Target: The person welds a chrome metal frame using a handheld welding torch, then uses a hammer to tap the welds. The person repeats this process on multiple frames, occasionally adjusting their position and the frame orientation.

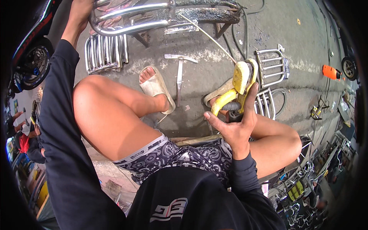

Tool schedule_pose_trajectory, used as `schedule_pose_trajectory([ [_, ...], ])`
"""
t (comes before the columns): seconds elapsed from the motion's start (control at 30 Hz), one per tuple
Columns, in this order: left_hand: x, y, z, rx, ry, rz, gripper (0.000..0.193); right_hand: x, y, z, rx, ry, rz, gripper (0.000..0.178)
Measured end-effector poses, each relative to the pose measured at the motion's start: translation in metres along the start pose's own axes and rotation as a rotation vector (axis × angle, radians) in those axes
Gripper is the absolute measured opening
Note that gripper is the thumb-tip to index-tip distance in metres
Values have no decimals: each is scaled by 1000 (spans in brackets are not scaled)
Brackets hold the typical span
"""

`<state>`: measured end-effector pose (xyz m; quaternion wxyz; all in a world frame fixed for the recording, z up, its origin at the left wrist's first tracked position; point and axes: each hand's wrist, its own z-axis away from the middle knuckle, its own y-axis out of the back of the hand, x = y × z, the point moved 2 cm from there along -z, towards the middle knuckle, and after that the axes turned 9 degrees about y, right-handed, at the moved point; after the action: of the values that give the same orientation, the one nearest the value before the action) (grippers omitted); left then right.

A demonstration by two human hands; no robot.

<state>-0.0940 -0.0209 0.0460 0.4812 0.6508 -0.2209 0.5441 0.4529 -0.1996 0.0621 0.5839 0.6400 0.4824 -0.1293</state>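
Observation:
My left hand (81, 14) grips the left end of a chrome tube rack (134, 30) at the top edge; most of its fingers are hidden. The rack's bars lie over a scorched, spattered metal stand (207, 15). In my right hand (239, 128) is a yellow welding electrode holder (240, 78), above my right knee, with thumb and forefinger on either side of it. From its jaws a thin welding rod (210, 37) slants up and left, its far end close to the rack's right side. A chipping hammer (179, 74) lies on the floor between my feet.
Several bent chrome tube pieces (105, 53) are stacked at left. Two more chrome racks (270, 67) lie at right near a cable (281, 109). An orange bottle (330, 72) lies farther right. A motorcycle wheel (36, 63) stands at far left; metal parts (306, 184) clutter the lower right.

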Motion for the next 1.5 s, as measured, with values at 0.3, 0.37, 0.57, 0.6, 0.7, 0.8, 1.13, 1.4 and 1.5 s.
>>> schedule_pose_trajectory([
  [0.3,55,-39,42,77,-126,-122,65,-2,-1,0,55,-137,-66,134],
  [0.37,65,-44,46,54,-187,-103,64,-3,0,-1,53,-130,-75,135],
  [0.57,86,-55,54,30,-222,-53,61,-5,5,-10,15,-8,36,142],
  [0.6,92,-57,56,36,-217,-82,61,-6,5,-12,27,15,39,142],
  [0.7,108,-68,70,46,-266,-128,62,-8,5,-15,35,11,30,142],
  [0.8,123,-77,79,38,-293,-144,61,-9,4,-15,33,21,43,142],
  [1.13,136,-83,78,74,-129,-213,58,-11,2,-15,24,-55,23,135],
  [1.4,117,-72,75,97,-238,-240,50,-2,3,-24,82,-36,95,128],
  [1.5,117,-71,73,80,-258,-213,50,1,-3,-26,61,-94,102,126],
])
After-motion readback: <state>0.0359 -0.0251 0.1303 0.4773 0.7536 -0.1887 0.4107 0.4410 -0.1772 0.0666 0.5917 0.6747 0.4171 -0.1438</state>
